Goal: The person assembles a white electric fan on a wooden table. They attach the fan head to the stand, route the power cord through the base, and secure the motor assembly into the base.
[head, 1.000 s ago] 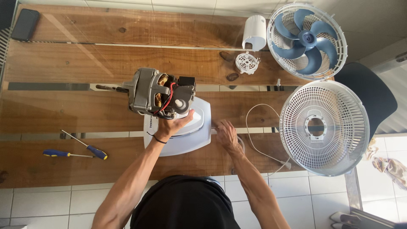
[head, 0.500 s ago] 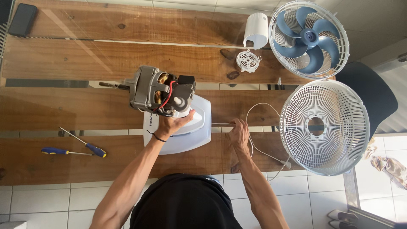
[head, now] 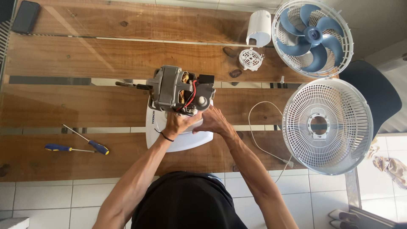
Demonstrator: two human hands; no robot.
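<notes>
Left hand [head: 176, 123] cupped under grey metal fan motor [head: 180, 90], fingers curled against it; right hand [head: 215, 121] touching its near right, fingers together. Motor above white plastic base [head: 182, 142], mid-table.

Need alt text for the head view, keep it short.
Seen from above, a person's left hand and right hand meet at the bare grey fan motor on its white base, on a wooden table. Two screwdrivers lie left; two fan grilles, one holding blue blades, lie right.

Two screwdrivers [head: 76, 144] on wooden table [head: 85, 59], phone [head: 25, 17], blue fan blade in grille [head: 313, 37], white front grille [head: 326, 126], white motor cover [head: 259, 28]
</notes>
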